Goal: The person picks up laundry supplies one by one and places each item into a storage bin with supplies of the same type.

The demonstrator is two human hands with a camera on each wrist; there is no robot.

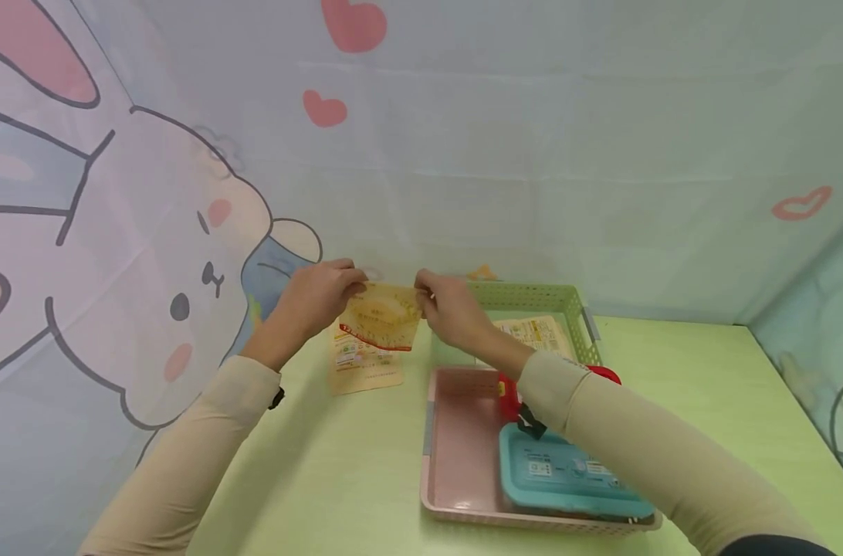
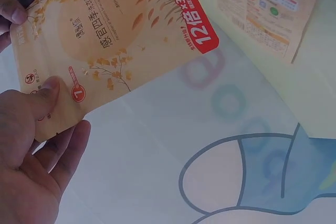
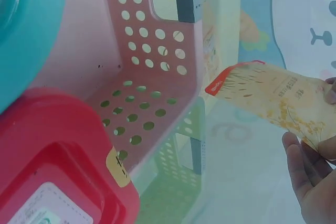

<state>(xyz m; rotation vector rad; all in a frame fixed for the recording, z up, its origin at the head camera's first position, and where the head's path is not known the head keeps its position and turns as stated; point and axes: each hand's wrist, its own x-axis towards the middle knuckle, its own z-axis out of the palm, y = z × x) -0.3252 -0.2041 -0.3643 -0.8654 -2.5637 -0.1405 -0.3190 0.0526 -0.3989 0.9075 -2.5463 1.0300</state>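
Between both hands hangs a yellow-orange printed pouch [image 1: 381,313] with a red band along its lower edge. My left hand [image 1: 324,292] pinches one top corner, thumb on the front and fingers behind, as the left wrist view shows on the pouch [image 2: 113,40]. The other top corner is pinched by my right hand [image 1: 452,309]. In the right wrist view the pouch [image 3: 278,95] slants out from the fingertips, its red end away from the hand. A second similar pouch [image 1: 366,374] lies flat on the table below the held one.
A green perforated basket [image 1: 539,292] stands at the back, with another printed pouch [image 1: 536,336] in it. In front, a pink basket [image 1: 463,440] holds a blue-lidded box [image 1: 567,475] and a red-lidded container [image 1: 508,398]. A printed cloth [image 1: 533,154] hangs behind the green table [image 1: 678,386].
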